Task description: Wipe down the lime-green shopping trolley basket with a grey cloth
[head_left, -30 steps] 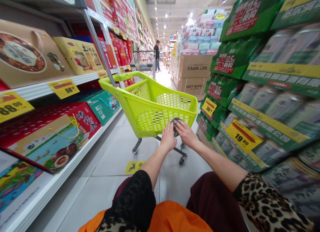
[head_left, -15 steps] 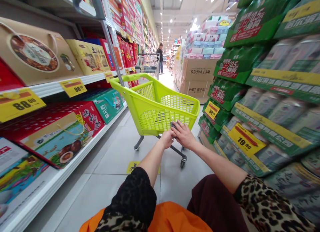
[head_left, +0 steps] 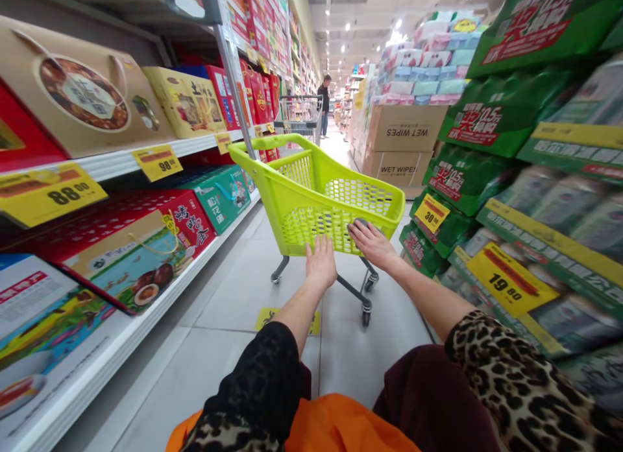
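Observation:
A lime-green plastic shopping cart (head_left: 273,202) on dark grey legs stands in front of me, its side turned toward me. My left hand (head_left: 321,262) is open, fingers stretched out at the lower edge of the cart's perforated side; whether the fingertips touch it I cannot tell. My right hand (head_left: 374,246) is closed on a small dark grey piece (head_left: 359,224), perhaps cloth, and lies against the cart's side toward its low front end. Most of that grey piece is hidden beneath the fingers.
Shelves with gift boxes (head_left: 185,105) and price tags line the left. Stacked green packs of cans (head_left: 491,115) rise close on the right. Wet-wipe cartons (head_left: 402,131), a metal cart (head_left: 298,118) and a person in dark clothes (head_left: 325,105) are farther down the aisle.
My hands were together over the grey piece; now they are apart. The left has opened and moved left and down, while the right keeps the piece against the cart. The view has shifted slightly.

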The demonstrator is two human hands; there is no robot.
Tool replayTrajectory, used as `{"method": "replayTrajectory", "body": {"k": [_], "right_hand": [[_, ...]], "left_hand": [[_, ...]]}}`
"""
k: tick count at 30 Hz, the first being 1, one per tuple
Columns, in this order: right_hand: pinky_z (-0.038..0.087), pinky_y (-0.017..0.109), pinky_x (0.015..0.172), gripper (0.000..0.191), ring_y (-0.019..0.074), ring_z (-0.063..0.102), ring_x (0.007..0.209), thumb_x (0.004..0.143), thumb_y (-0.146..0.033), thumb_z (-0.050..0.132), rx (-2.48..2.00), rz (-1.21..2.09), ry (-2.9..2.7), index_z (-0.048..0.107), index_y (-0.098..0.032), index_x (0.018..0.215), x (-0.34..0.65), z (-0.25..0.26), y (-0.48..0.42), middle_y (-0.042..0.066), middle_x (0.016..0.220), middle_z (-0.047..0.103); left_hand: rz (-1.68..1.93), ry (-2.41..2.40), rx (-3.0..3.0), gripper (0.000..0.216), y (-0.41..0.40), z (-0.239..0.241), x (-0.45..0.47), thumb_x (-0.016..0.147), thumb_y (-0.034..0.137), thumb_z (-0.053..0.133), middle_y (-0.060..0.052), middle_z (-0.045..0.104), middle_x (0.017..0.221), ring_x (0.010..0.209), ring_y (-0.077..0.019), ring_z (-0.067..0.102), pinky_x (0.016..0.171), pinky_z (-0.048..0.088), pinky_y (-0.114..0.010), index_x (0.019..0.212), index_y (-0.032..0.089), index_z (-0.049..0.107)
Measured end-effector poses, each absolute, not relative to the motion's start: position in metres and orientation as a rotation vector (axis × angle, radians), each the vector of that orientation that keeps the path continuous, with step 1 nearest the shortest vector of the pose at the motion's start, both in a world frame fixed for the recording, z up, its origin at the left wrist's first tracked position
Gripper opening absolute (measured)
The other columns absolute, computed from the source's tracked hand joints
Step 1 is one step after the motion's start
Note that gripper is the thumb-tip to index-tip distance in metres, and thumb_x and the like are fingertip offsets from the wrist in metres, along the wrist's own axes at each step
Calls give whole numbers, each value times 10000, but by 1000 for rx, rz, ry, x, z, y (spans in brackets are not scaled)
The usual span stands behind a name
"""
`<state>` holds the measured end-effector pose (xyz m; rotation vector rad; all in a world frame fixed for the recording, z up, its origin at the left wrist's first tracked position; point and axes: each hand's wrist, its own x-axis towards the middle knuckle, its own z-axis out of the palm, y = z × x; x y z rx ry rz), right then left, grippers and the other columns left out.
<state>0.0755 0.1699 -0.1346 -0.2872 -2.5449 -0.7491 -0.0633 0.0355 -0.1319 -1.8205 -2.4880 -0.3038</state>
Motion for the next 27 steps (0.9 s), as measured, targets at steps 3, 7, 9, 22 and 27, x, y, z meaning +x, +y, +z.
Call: {"method": "replayTrajectory", "body": {"k": [3,7,9,22,27], "right_hand": [[315,478,1032,395,279,357,1287,861,-94,425,-335,-742,-2562,511,-74,1246,80,-163,168,142,1342,475],[335,471,1020,393,280,377,1273,847,-106,457,-373,-692,-2586,524,-73,1233,78,-183,160,141,1315,505],[322,463,1033,408,263,362,1286,849,-103,451,-349,-664,-2560,508,-94,1253,70,-178,157,131,1322,500],[280,495,1051,416,275,330,1305,861,-91,405,-345,-730,-2513,490,-92,1268,41,-155,174,125,1369,446],[310,485,1037,397,272,383,1268,830,-74,443,-318,-663,-2630,534,-77,1216,57,-198,169,140,1303,516]], "left_hand": [[-222,-2334,-1865,693,38,-134,-61,753,125,384,-122,148,1510,1393,-250,83,1119,67,-502,1414,58,187],[-201,-2274,-1913,682,43,-137,-58,766,145,379,-115,134,1513,1394,-242,73,1122,83,-484,1415,61,189],[-198,-2254,-1924,674,45,-138,-59,772,149,373,-114,135,1513,1394,-240,74,1123,86,-482,1415,61,189],[-192,-2277,-1879,666,48,-139,-71,771,122,345,-123,152,1508,1391,-247,94,1119,90,-496,1415,55,190],[-153,-2315,-1892,671,42,-142,-74,775,130,357,-130,146,1507,1391,-252,88,1116,103,-497,1417,51,177]]}}
